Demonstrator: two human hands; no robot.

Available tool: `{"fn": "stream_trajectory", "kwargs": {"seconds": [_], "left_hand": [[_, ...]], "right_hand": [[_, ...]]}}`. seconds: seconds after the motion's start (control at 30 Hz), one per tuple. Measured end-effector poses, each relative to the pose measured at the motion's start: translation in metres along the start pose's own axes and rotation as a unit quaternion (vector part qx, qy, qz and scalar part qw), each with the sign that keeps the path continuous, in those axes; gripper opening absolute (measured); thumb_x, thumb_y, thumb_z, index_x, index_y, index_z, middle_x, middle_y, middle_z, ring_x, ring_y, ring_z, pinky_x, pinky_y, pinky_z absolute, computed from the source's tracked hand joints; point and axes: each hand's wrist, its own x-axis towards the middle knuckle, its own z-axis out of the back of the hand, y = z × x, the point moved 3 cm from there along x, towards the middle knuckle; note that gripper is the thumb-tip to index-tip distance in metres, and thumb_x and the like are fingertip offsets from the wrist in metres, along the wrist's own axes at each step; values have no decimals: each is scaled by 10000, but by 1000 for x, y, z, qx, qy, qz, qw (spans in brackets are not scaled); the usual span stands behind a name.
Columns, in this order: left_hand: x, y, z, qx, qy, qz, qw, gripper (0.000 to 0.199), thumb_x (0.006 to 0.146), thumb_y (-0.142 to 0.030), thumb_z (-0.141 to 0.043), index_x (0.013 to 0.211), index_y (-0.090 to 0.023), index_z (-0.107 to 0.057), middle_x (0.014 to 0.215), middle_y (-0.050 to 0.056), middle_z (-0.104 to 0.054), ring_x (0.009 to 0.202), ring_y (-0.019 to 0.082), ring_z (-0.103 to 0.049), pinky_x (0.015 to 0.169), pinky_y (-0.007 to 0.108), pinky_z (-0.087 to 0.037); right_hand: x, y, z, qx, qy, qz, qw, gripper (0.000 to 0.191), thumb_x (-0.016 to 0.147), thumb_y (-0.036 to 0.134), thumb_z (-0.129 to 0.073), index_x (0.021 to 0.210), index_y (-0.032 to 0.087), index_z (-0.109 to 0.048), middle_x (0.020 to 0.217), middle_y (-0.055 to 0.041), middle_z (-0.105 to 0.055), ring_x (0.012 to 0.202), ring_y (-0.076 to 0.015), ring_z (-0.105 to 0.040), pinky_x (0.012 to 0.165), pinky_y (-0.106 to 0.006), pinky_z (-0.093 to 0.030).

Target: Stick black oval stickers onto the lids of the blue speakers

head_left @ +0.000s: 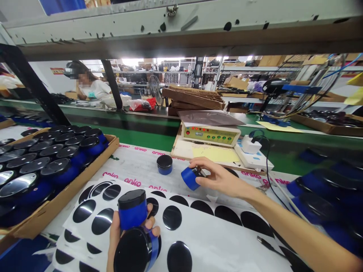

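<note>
My left hand (114, 235) is wrapped round two short blue cylinders with black tops, held together. The upper cylinder (132, 215) stands nearly upright; the lower one (133, 249) turns its glossy black face to me. Farther right, my right hand (217, 176) grips another blue-and-black cylinder (190, 179) between thumb and fingers, tilted above the bench. A similar cylinder (164, 165) stands upright on the bench, left of my right hand. Below my hands lie white sheets (210, 238) bearing glossy black discs (172, 218).
A cardboard tray (68, 185) of similar cylinders stands at left; more cylinders (334, 185) are blurred at right. Behind are a control box (211, 134) with lit indicators, a power strip (253, 155) and cables. A shelf beam (181, 34) crosses overhead. A person (96, 88) sits beyond the green conveyor (141, 134).
</note>
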Motion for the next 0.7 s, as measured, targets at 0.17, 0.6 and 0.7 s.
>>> {"fn": "stream_trajectory", "kwargs": {"seconds": [0.17,0.6,0.7], "left_hand": [[0,1,-3,-3,3,14,1000,494,760,-577,-578,929,-120,-654,710,58,-579,628,138,-521,622,270,-486],[7,-3,10,7,60,75,995,549,657,-554,-692,949,-90,-678,695,74,-595,654,164,-551,680,292,-497],[10,-4,15,4,78,81,994,571,651,-565,-692,969,-91,-678,709,79,-601,660,165,-558,693,299,-502]], "right_hand": [[-4,-3,0,145,-32,-26,989,312,876,390,-546,1144,229,-538,1301,-72,-507,1114,-215,-532,867,-365,-504],[-21,-4,-5,500,-74,-96,857,221,851,334,-372,1054,257,-415,1199,-81,-603,1000,-246,-625,703,-384,-534],[-20,-4,-6,568,-81,-103,812,253,825,333,-426,1071,275,-443,1169,-58,-616,946,-233,-642,616,-330,-531]]}}
